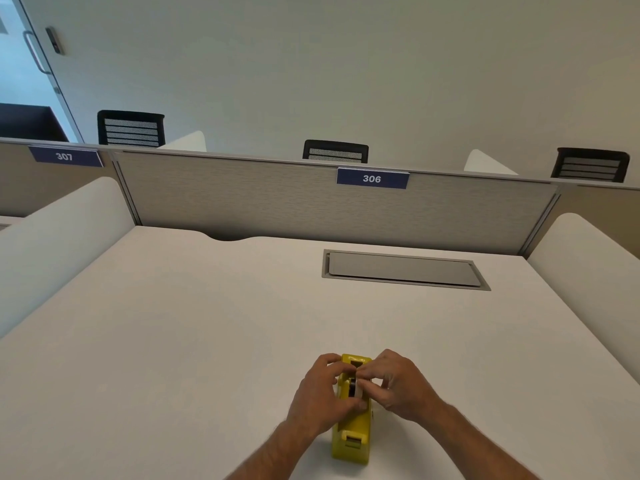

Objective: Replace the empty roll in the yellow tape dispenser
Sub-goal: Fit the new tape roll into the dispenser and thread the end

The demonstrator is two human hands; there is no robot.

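Note:
A yellow tape dispenser point(352, 434) stands on the white desk point(194, 327) near its front edge, with its cutter end toward me. My left hand point(320, 396) grips the dispenser's left side. My right hand point(398, 382) comes in from the right, and its fingertips pinch a pale roll point(358, 388) that sits in the dispenser's well on a dark hub. Fingers hide most of the roll, so I cannot see whether it carries tape.
A grey cable hatch point(403, 270) is set into the desk at the back right. A fabric partition point(311, 202) labelled 306 closes the far edge, and white side dividers point(59, 237) flank the desk. Black chairs point(131, 128) stand beyond the partition.

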